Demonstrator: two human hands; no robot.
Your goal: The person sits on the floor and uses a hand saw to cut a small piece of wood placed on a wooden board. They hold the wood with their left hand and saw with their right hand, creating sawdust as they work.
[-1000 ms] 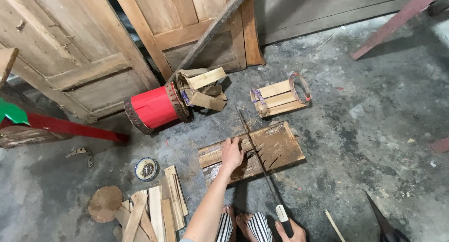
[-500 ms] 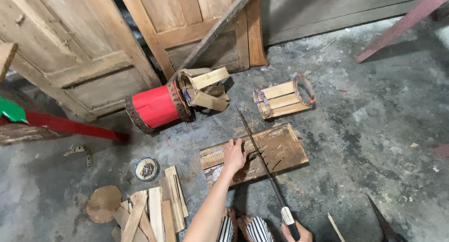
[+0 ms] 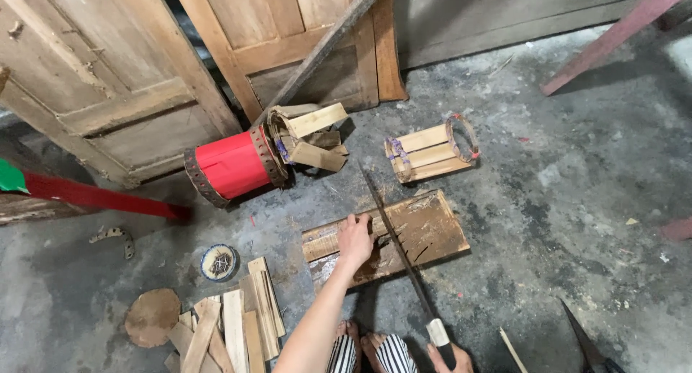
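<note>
My left hand (image 3: pixel 355 239) presses down on a thin piece of wood lying on a worn wooden board (image 3: pixel 425 229) on the concrete floor. My right hand (image 3: pixel 448 359), at the bottom edge of the view, grips the handle of a long thin blade (image 3: pixel 393 232). That blade runs up and to the left across the board, right beside my left fingers. My feet in striped sandals (image 3: pixel 375 350) sit just below the board.
A red cylinder with wood pieces at its mouth (image 3: pixel 234 164) lies behind the board. A bundle of slats bound by rings (image 3: pixel 429 151) lies to its right. Loose slats (image 3: pixel 231 322), a round disc (image 3: pixel 151 317), a small tin (image 3: pixel 218 262), old doors (image 3: pixel 108 85) and another blade (image 3: pixel 584 340) surround me.
The view shifted slightly. My left hand stays on the board and the blade keeps nearly the same line, its handle sitting a little lower right.
</note>
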